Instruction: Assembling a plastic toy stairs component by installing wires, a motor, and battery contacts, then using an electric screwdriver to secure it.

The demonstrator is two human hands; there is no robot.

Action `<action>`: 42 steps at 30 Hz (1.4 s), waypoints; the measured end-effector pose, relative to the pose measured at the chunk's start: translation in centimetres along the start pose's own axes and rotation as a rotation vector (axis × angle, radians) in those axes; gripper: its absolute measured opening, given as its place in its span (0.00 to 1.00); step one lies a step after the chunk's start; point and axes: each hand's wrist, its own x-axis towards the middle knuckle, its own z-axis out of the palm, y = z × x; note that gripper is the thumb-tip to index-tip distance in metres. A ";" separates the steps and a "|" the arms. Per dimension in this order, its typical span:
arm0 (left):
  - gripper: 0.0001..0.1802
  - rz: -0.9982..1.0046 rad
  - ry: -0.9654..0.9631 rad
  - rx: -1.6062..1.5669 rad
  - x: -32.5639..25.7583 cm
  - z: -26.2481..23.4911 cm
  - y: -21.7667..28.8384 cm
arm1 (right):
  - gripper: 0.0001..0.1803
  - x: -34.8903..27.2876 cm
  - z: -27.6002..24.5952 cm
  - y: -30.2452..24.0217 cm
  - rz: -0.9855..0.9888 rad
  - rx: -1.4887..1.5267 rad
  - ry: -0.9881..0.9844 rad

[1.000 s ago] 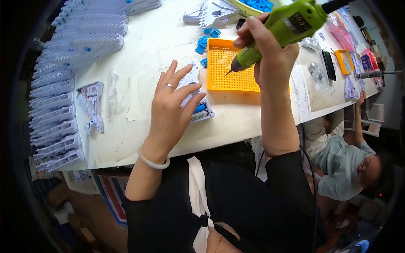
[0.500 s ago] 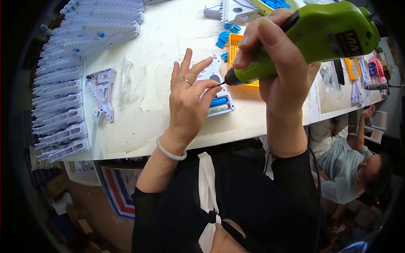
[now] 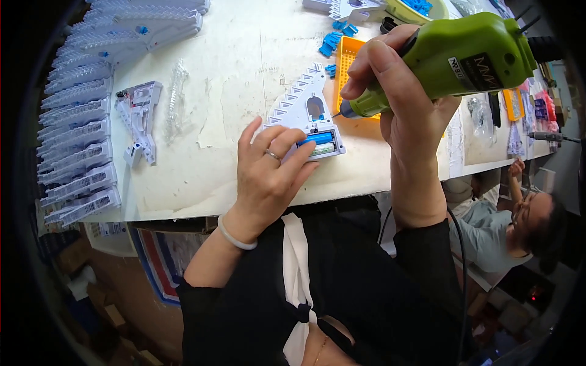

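Observation:
My right hand (image 3: 412, 100) is wrapped round a green electric screwdriver (image 3: 448, 58), whose bit points down and left, just right of a white plastic housing (image 3: 292, 110). That housing has a stepped edge and an oval opening, and lies on the table. In its uncovered compartment sit a blue battery (image 3: 318, 138) and a pale green-and-white battery (image 3: 323, 149). My left hand (image 3: 268, 174) is curled over the housing's lower left corner, with fingertips beside the batteries. The undersides of these fingers are hidden, and the bit seems apart from the housing.
An orange basket (image 3: 347, 58) stands just beyond the screwdriver tip, with blue clips (image 3: 330, 44) beside it. Stacked white housings (image 3: 79, 143) line the left side. A partly assembled housing (image 3: 141, 119) and clear plastic strip (image 3: 177, 97) lie nearer. Another person (image 3: 500, 226) sits at right.
My left hand has left the screwdriver tip and moved down onto the housing's corner. The screwdriver has shifted slightly down and right, uncovering the housing's middle.

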 end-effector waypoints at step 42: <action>0.19 0.070 0.121 0.057 -1.9 2.2 -1.3 | 0.06 1.2 -5.4 0.2 -0.050 -0.017 0.219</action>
